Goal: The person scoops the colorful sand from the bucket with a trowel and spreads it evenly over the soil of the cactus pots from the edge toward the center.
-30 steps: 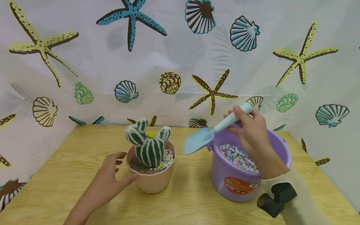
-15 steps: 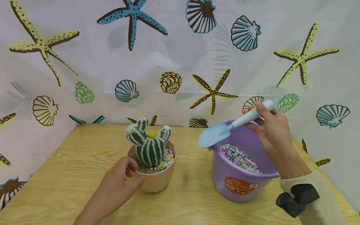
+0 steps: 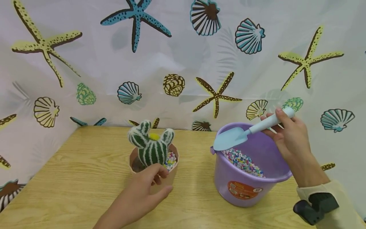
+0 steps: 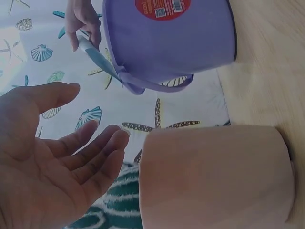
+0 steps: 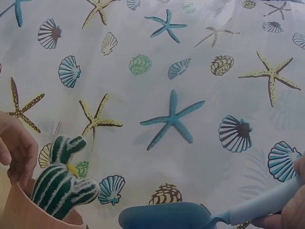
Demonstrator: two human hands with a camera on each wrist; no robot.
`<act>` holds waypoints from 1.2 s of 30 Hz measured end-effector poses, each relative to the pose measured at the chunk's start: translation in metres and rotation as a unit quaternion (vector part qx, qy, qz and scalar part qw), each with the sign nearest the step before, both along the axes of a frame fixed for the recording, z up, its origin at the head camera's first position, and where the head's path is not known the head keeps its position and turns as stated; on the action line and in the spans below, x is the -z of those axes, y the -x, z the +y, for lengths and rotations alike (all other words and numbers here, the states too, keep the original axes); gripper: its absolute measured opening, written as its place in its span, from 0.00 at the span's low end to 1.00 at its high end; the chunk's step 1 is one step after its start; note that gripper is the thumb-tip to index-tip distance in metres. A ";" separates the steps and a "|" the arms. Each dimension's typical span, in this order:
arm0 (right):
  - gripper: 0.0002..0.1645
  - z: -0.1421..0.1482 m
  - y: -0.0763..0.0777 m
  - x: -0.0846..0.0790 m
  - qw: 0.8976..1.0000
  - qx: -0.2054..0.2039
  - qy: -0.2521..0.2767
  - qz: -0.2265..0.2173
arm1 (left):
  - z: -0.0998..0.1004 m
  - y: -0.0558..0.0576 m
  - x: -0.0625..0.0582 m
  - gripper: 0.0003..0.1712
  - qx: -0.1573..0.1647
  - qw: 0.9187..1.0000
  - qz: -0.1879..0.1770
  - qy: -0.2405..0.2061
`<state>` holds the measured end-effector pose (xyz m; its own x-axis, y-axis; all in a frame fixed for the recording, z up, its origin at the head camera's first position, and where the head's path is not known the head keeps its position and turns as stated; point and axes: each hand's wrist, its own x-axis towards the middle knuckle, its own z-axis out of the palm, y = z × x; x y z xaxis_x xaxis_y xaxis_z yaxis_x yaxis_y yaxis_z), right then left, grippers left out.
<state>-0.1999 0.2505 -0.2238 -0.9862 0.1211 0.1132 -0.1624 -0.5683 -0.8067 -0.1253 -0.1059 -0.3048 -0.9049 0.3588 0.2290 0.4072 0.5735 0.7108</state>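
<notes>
My right hand (image 3: 291,136) grips the pale handle of a light blue hand trowel (image 3: 231,138) by its upper part. The trowel's blade overlaps the left rim of a purple bucket (image 3: 237,190) and points left. Inside the bucket lie many small coloured pebbles (image 3: 243,162). In front of a peach flowerpot (image 4: 214,176) hovers my left hand (image 3: 143,190), its fingers loosely bent and holding nothing. A fuzzy green toy cactus (image 3: 152,152) with a yellow top stands upright in the pot. Dark soil and some coloured pebbles show around its base; my left hand hides the pot's front.
Pot and bucket stand on a light wooden table (image 3: 85,165), with a gap of bare wood between them. A white cloth (image 3: 183,51) printed with starfish and shells hangs behind and at both sides. My right wrist carries a black camera mount (image 3: 315,206).
My right hand has moved right with the trowel, bringing the blade from left of the bucket to over its rim. My left hand has shifted right, from the pot's left side to its front.
</notes>
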 end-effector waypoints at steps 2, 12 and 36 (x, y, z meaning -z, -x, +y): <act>0.20 0.003 0.000 0.001 1.000 0.001 0.008 -0.006 | 0.005 0.000 -0.001 0.13 0.003 1.000 -0.012 -0.003; 0.16 0.017 -0.001 0.008 1.000 0.008 0.027 -0.005 | 0.023 0.008 -0.003 0.17 0.017 1.000 0.006 0.005; 0.23 0.020 0.007 0.030 0.992 0.053 -0.111 -0.036 | 0.072 0.044 0.011 0.37 0.016 0.998 0.006 -0.064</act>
